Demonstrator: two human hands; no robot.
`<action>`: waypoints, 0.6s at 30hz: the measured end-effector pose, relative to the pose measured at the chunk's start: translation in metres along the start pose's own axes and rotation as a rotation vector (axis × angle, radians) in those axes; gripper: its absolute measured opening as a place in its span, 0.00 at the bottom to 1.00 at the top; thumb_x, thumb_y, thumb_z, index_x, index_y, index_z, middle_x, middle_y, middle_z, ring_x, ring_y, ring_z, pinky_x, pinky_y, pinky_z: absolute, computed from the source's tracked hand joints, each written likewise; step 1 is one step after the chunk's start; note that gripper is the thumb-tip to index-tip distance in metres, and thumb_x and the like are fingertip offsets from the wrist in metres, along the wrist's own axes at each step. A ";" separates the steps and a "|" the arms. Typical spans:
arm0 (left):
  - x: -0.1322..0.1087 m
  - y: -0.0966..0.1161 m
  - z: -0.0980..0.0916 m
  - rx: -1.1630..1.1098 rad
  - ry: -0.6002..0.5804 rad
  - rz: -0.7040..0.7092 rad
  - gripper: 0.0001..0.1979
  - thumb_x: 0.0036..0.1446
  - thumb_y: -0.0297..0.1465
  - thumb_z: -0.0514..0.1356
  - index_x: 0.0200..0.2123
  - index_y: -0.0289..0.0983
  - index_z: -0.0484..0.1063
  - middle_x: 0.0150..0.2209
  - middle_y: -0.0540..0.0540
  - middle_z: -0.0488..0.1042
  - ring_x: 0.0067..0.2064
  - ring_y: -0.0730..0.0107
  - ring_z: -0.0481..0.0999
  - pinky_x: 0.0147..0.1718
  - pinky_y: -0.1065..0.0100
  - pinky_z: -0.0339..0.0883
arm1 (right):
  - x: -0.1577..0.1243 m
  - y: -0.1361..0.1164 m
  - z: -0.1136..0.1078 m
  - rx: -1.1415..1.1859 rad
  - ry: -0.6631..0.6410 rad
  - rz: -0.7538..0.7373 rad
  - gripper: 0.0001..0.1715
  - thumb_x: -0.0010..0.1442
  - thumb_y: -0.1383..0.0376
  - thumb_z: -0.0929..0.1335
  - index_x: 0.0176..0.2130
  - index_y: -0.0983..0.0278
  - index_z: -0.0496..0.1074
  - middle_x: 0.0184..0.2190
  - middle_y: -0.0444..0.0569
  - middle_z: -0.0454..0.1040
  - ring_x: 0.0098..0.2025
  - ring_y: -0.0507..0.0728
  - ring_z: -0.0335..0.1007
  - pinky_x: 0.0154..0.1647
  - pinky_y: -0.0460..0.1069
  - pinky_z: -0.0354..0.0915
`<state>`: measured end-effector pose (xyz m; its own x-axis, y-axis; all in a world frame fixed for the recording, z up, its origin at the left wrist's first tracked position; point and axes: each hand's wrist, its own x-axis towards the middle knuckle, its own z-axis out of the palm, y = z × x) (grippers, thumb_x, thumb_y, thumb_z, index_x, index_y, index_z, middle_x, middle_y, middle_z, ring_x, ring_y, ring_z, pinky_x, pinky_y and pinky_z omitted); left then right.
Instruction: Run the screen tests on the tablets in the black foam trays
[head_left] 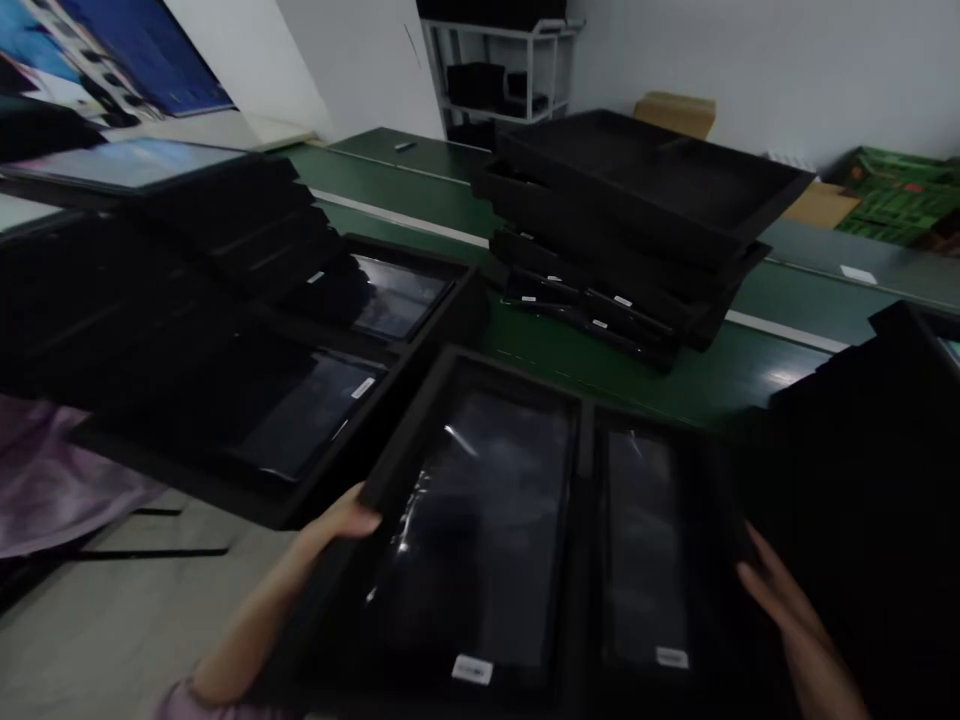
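A black foam-like tray (586,445) is held up in front of me, tilted, with its near edge lost in the dark. Two compartments in it carry dark glossy screen panels: a wide one (487,520) on the left and a narrower-looking one (645,530) on the right. Each panel bears a small white label at its near end. My left hand (345,517) grips the tray's left side, thumb on the rim. On the opposite side my right hand (776,580) clasps the edge; some fingers are hidden beneath.
To the left, another tray (480,285) with labelled panels juts out beside a tall stack (247,215). Uneven black trays (652,170) are piled on the green table (540,345). More black trays (847,400) rise at right. Behind are a shelf rack (530,75) and green crates (896,185).
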<state>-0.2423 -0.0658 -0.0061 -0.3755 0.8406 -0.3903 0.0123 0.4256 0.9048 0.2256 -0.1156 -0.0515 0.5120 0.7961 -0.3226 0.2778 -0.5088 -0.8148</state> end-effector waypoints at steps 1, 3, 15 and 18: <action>0.017 -0.002 0.011 0.041 -0.044 -0.039 0.14 0.48 0.43 0.74 0.39 0.47 0.85 0.36 0.50 0.89 0.47 0.40 0.91 0.47 0.51 0.84 | -0.005 0.001 -0.001 0.053 -0.008 0.087 0.60 0.52 0.27 0.75 0.74 0.48 0.74 0.68 0.53 0.82 0.65 0.77 0.82 0.52 0.66 0.85; 0.047 -0.003 0.033 0.142 -0.165 -0.040 0.28 0.42 0.45 0.75 0.49 0.44 0.86 0.50 0.43 0.91 0.60 0.34 0.87 0.59 0.48 0.82 | -0.008 0.002 -0.001 0.125 0.032 0.214 0.68 0.47 0.29 0.79 0.78 0.46 0.67 0.71 0.52 0.78 0.67 0.77 0.80 0.55 0.65 0.85; 0.055 0.019 0.215 0.988 -0.823 0.654 0.54 0.65 0.45 0.67 0.84 0.27 0.49 0.86 0.20 0.35 0.87 0.26 0.31 0.81 0.25 0.32 | 0.034 0.012 0.047 -0.500 0.377 -0.182 0.66 0.58 0.21 0.62 0.58 0.74 0.81 0.78 0.85 0.58 0.84 0.93 0.37 0.77 0.91 0.45; 0.064 0.010 0.242 1.021 -0.770 0.694 0.55 0.64 0.39 0.67 0.84 0.25 0.46 0.86 0.18 0.32 0.87 0.25 0.29 0.80 0.23 0.27 | 0.038 0.010 0.058 -0.472 0.427 -0.205 0.68 0.61 0.22 0.60 0.60 0.81 0.78 0.77 0.89 0.57 0.84 0.93 0.34 0.79 0.88 0.44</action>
<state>-0.0421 0.0727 -0.0634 0.5562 0.8005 -0.2234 0.7447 -0.3608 0.5614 0.2011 -0.0713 -0.0996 0.6610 0.7417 0.1141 0.6796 -0.5271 -0.5102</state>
